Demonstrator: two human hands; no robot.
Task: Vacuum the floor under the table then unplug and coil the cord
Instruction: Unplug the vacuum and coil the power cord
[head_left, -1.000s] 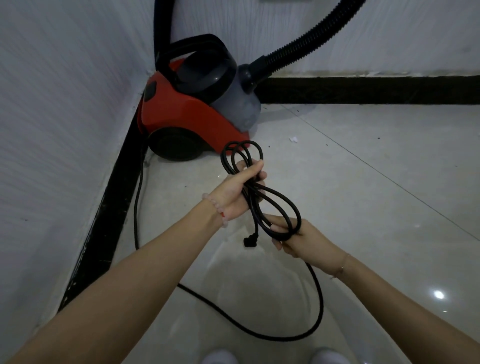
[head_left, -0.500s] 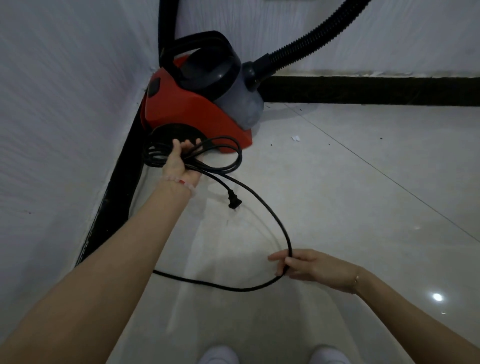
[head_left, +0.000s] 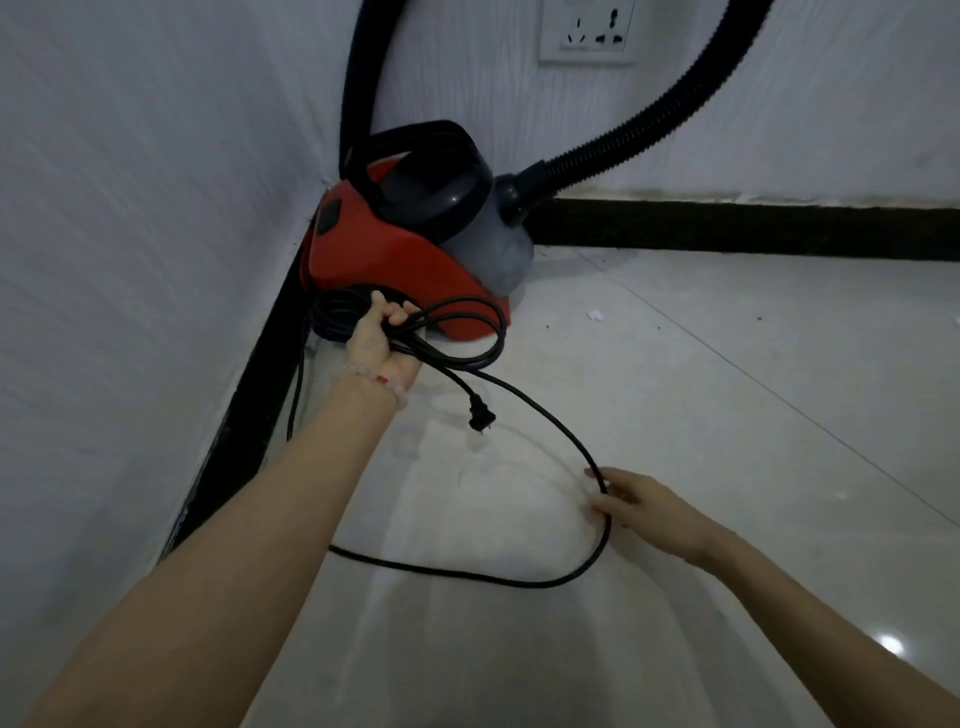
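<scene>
A red and black vacuum cleaner (head_left: 395, 260) stands in the corner of the room. My left hand (head_left: 382, 340) grips several coiled loops of the black cord (head_left: 545, 582) right in front of the vacuum's base. The plug (head_left: 480, 418) dangles free below that hand. A loose length of cord arcs across the floor to my right hand (head_left: 631, 501), whose fingertips pinch it low over the tiles. From there the cord curves back left under my left forearm.
A white wall socket (head_left: 589, 31) sits on the back wall above the vacuum, nothing plugged in. The black ribbed hose (head_left: 649, 124) rises up to the right. Dark skirting (head_left: 753, 228) lines both walls. Pale glossy floor tiles (head_left: 727, 389) spread to the right.
My left hand has carried the coiled loops from mid-air down to the vacuum's base. My right hand has slid out along the cord to the right. The view tilted up, showing the socket.
</scene>
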